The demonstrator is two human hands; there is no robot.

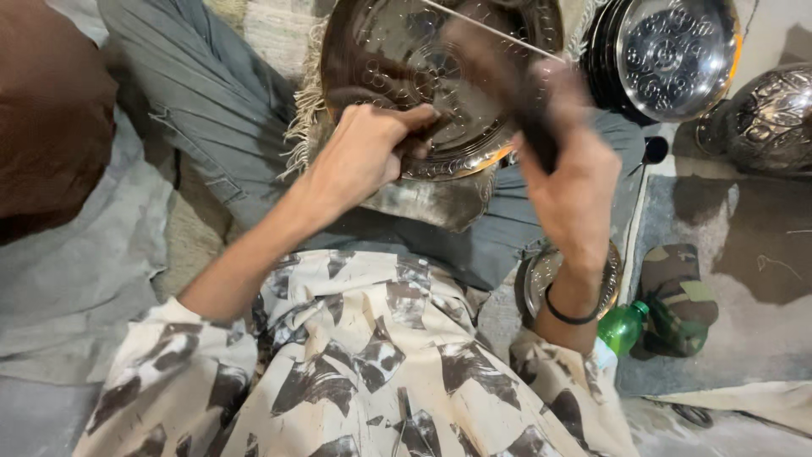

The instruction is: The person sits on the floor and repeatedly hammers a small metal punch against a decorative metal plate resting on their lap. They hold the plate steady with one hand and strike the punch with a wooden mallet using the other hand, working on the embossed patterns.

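Nearest the camera: a patterned cream-and-brown shirt (pixel 355 372) and grey trousers (pixel 211 93) of a seated person. At 4 o'clock a green plastic bottle (pixel 623 327) lies beside a camouflage cap (pixel 677 288), both on the floor covering, with a smaller metal dish (pixel 541 275) partly hidden under the right wrist.

Centre: an embossed round metal tray (pixel 397 59) rests tilted on the lap, apparently so its face meets the tools. The left hand (pixel 364 156) is closed around a small punch (pixel 419 140), its tip on the tray's lower rim area at 6 o'clock; wrist bent, forearm running to 7 o'clock. The right hand (pixel 575 182) is clenched on a dark hammer handle (pixel 529 110), raised and motion-blurred above the tray. The hands are apart.

Farther, at 1 o'clock: stacked embossed trays (pixel 668 55); at 2 o'clock an ornate metal vessel (pixel 774 118).
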